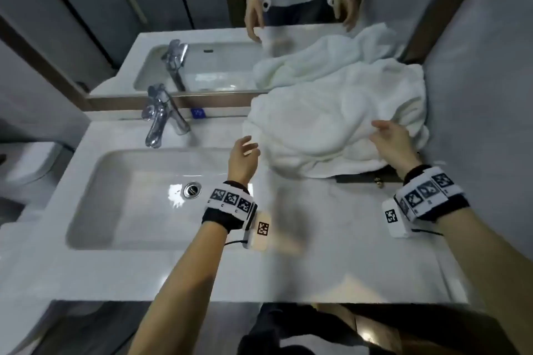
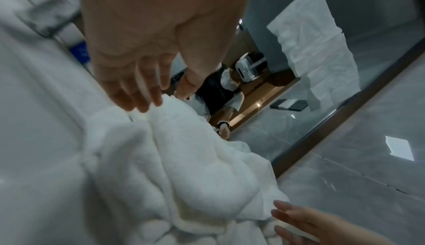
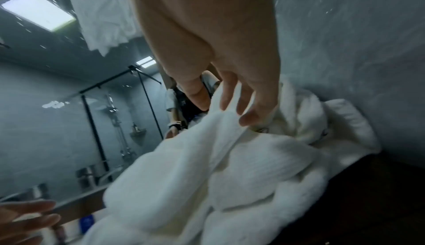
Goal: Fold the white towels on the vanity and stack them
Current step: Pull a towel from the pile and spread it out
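Observation:
A crumpled heap of white towels (image 1: 331,124) lies at the back right of the vanity (image 1: 331,253), against the mirror and the right wall. My left hand (image 1: 245,153) hovers at the heap's left edge with straight fingers; in the left wrist view my left hand (image 2: 156,94) has its fingertips just at a towel (image 2: 172,176) fold. My right hand (image 1: 386,138) is over the heap's right side, fingers spread and relaxed. In the right wrist view my right hand (image 3: 220,103) has a raised fold of towel (image 3: 207,185) between thumb and fingers, neither closed on it.
A sink basin (image 1: 144,196) with a chrome faucet (image 1: 161,115) takes up the vanity's left half. A mirror (image 1: 202,8) runs along the back and a grey wall (image 1: 476,95) closes the right side. A small blue item (image 1: 198,112) sits on the back ledge.

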`<state>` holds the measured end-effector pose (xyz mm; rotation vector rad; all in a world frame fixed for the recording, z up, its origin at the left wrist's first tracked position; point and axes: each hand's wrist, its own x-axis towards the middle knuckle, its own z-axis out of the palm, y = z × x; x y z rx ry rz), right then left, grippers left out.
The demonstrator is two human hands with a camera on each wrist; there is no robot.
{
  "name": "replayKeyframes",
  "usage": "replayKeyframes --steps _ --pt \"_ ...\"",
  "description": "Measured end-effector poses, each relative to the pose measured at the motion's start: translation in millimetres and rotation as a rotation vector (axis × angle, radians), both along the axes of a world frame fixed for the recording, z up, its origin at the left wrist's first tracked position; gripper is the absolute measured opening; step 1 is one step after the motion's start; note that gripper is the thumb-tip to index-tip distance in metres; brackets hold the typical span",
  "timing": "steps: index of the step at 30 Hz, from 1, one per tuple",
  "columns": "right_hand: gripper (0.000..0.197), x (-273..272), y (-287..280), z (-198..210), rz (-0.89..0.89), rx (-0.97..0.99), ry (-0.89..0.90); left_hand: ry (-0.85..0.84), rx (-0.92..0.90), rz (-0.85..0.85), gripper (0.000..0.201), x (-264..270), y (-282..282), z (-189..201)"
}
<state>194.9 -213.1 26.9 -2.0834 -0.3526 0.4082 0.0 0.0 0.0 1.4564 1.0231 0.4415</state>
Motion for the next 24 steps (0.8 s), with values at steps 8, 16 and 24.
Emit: replayKeyframes --steps 8,16,24 --pt "0.039 56 4 12 -0.274 -0.079 0.063 0.213 0.243 -0.101 0.070 97 45 12" --pt "0.016 70 27 27 -0.277 0.114 0.105 0.406 0.329 -0.247 0.055 120 68 6" --pt "0.021 27 -17 23 -0.160 0.010 0.141 0.433 0.360 -0.302 0.080 106 75 -3"
